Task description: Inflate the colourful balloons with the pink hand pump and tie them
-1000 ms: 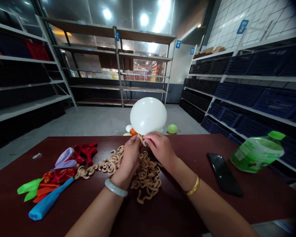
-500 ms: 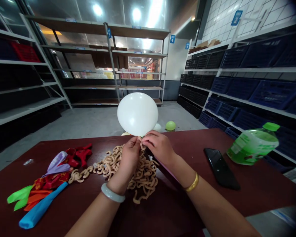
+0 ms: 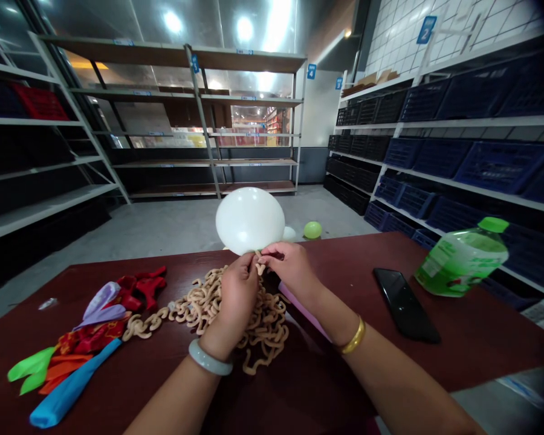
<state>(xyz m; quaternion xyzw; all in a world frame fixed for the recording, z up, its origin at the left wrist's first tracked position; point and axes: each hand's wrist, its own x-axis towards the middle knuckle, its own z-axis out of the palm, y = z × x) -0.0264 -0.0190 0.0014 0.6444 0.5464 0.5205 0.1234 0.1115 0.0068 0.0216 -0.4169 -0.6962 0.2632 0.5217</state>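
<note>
An inflated white balloon (image 3: 250,220) stands above the far side of the table, neck downward. My left hand (image 3: 240,287) is closed, thumb and fingers pinching at the balloon's neck. From the other side my right hand (image 3: 290,266) pinches the same spot, its fingertips meeting the left ones. A small tan bit shows between the fingertips; the knuckles hide most of the neck. Below both hands lies a heap of tan, curled, rubbery-looking pieces (image 3: 265,338), with some trailing left. A pinkish-purple strip (image 3: 306,311) lies under my right wrist.
Uninflated balloons lie left: blue (image 3: 75,386), green (image 3: 32,370), purple (image 3: 102,305) and red (image 3: 147,287). At right are a black phone (image 3: 405,305) and a green-capped bottle (image 3: 462,260). A green balloon (image 3: 312,229) rests on the floor. Shelves with crates (image 3: 503,169) line the right.
The white balloon sits slightly lower and its outline looks a little smaller. Both hands stay pinched at its neck, with small finger shifts. The view has moved slightly.
</note>
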